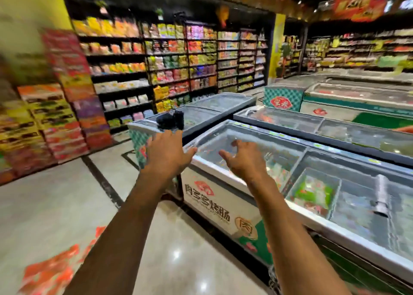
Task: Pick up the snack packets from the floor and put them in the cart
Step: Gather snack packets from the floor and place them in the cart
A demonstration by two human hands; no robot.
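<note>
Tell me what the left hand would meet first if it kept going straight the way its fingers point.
Probably the black object on the corner of the far freezer chest: the left hand, open and empty, points up at it. Depth is unclear in this blurred view, so the hand could pass short of it.

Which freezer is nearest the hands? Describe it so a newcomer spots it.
Start at the freezer island right of the aisle. The nearest chest freezer runs under the right hand. Unlike its neighbours, its white end panel carries large black Chinese characters above a green corner.

Two hands: left hand [166, 153], right hand [243, 160] (both empty). Five chest freezers [223, 189], center to upper right.
</note>
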